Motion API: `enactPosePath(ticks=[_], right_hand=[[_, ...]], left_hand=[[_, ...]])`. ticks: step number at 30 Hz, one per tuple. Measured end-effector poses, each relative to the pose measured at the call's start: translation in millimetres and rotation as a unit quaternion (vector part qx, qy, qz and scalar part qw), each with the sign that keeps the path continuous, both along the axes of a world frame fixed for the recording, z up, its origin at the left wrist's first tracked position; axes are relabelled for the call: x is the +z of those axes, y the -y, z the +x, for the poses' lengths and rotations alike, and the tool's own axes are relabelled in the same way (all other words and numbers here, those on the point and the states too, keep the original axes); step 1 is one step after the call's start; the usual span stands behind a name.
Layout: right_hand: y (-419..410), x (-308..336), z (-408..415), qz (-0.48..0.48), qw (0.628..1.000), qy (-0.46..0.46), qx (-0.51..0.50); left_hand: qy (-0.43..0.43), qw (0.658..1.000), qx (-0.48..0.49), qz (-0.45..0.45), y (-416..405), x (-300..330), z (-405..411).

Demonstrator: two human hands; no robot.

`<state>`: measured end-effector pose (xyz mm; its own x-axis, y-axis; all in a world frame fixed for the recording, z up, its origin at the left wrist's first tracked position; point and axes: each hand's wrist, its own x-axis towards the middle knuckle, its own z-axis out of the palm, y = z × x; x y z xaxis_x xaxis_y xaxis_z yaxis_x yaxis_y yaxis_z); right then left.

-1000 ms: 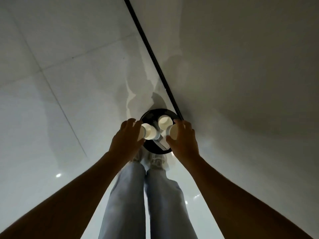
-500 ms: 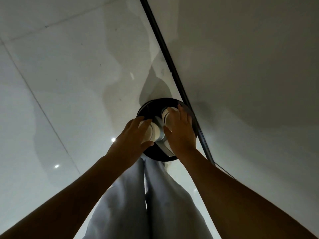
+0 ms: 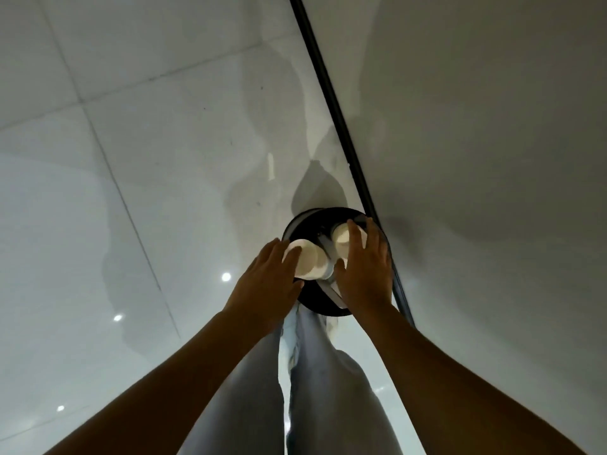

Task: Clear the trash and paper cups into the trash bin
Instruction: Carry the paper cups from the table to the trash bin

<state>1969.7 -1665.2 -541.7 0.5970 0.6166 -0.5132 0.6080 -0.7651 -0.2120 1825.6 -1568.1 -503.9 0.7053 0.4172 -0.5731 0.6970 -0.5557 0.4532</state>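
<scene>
Head view, looking straight down past your legs in light jeans (image 3: pixel 315 389). Your left hand (image 3: pixel 266 284) holds a white paper cup (image 3: pixel 307 264) lying on its side, the fingers (image 3: pixel 289 261) wrapped over the cup's outer end and the thumb below it; the cup's body projects from the grip toward your other hand. Your right hand (image 3: pixel 364 274) covers a second white paper cup (image 3: pixel 341 239), fingers spread and curved over its top and side, thumb beside it on the inner side; whether that cup is fully gripped or only pressed cannot be told, though the fingers bend round it. Between the two grips, just below the cups, a pale strip of trash (image 3: pixel 330 285) slants down and outward beneath your right palm; what holds it cannot be told. Directly under both hands sits the round black trash bin (image 3: pixel 305 221), its rim showing beyond your fingertips and again near your wrists, so both cups are over its opening. Past your right hand a black baseboard strip (image 3: pixel 328 93) runs diagonally, dividing the glossy white tiled floor (image 3: pixel 131 159) on the left-hand side from the plain wall (image 3: pixel 476 126) on the right-hand side.
</scene>
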Motion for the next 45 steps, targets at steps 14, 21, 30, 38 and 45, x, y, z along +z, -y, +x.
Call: enactPosePath(ticks=[14,21,30,38,45], right_hand=[[-29.0,298.9,-74.5,-0.035,0.966,-0.024,0.255],[3.3,394.2,-130.5,-0.025,0.914,-0.045,0.403],[65.2,452.2,-257.1,0.001,0.789,-0.038,0.613],[174.0,478.2,-413.0,0.012,0.641,-0.042,0.767],[316.7,495.2,-552.9,0.01,0.534,-0.052,0.844]], left_hand=[[-0.035,0.983,0.167,0.064,43.1,268.7,-72.4],[-0.076,0.943,0.317,0.071,121.6,361.2,-134.6],[-0.116,0.837,0.528,0.086,249.1,422.6,-241.7],[-0.135,0.72,0.674,0.095,402.7,447.6,-353.2],[-0.152,0.609,0.773,0.095,575.0,462.1,-453.1]])
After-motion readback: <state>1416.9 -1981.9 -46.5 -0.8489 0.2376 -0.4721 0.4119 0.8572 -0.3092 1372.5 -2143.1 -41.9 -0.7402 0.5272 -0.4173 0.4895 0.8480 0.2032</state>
